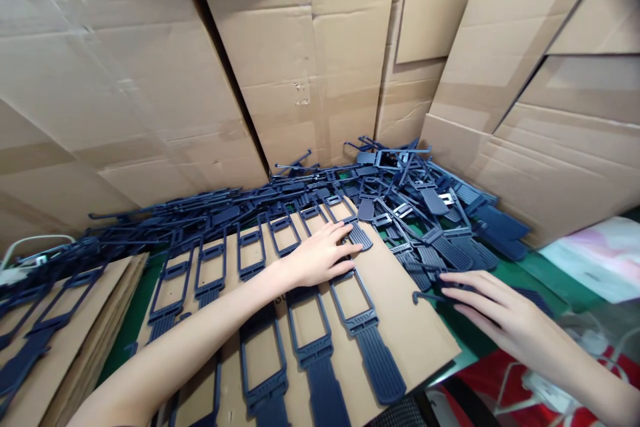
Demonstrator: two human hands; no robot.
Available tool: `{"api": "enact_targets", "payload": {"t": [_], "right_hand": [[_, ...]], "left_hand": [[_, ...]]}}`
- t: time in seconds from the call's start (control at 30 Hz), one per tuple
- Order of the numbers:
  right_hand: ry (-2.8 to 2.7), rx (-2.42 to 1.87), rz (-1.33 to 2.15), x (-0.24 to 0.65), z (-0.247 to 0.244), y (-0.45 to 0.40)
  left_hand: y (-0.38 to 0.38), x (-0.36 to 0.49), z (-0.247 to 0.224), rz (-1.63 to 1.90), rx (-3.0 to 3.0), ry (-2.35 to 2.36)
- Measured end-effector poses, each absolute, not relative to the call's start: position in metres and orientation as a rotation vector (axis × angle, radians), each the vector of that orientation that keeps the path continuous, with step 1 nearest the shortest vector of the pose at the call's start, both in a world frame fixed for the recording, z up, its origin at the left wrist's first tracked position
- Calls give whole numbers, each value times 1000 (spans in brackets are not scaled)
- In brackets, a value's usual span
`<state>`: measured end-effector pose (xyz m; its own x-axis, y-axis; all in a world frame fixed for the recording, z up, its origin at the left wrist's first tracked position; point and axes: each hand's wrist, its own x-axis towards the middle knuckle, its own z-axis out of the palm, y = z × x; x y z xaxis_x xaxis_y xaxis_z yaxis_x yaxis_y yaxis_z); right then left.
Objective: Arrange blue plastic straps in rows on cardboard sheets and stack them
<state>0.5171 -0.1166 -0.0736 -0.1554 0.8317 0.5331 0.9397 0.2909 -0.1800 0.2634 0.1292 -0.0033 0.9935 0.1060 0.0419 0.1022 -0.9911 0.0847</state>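
My left hand [325, 255] lies with fingers spread over the upper right of a cardboard sheet [395, 307]. Its fingertips touch a dark blue plastic piece with a ribbed, rounded tab [360, 237]. More such pieces lie in rows on the sheet, each with an open rectangular frame and a ribbed paddle; one nearby is a ribbed frame piece [383, 363]. To the right, my right hand [493, 300] has thumb and fingers closed on another dark blue plastic piece [425, 296]. Its hooked end points left over the sheet's edge, and the hand hides its middle.
A tangled pile of dark blue pieces [440, 220] spreads along the back on a green surface [520, 280]. Tall cardboard walls [310, 67] stand behind and right. Stacked cardboard sheets [95, 333] with more pieces lie left. White cables and red material [480, 380] show lower right.
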Motion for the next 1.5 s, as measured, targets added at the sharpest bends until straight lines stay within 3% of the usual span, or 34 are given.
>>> {"api": "enact_targets", "payload": {"t": [0.2, 0.43, 0.57, 1.1, 1.5], "right_hand": [[-1931, -1526, -237, 512, -68, -105], [-1717, -1529, -257, 483, -29, -91], [-1735, -1575, -131, 452, -16, -78], [-1852, -1905, 14, 400, -37, -30], [-1744, -1750, 51, 411, -36, -35]], "left_hand": [[125, 262, -4, 131, 3098, 69], [126, 261, 1, 119, 3089, -53], [133, 255, 4, 118, 3116, 75], [139, 231, -10, 59, 3167, 271], [135, 226, -10, 69, 3146, 227]]}}
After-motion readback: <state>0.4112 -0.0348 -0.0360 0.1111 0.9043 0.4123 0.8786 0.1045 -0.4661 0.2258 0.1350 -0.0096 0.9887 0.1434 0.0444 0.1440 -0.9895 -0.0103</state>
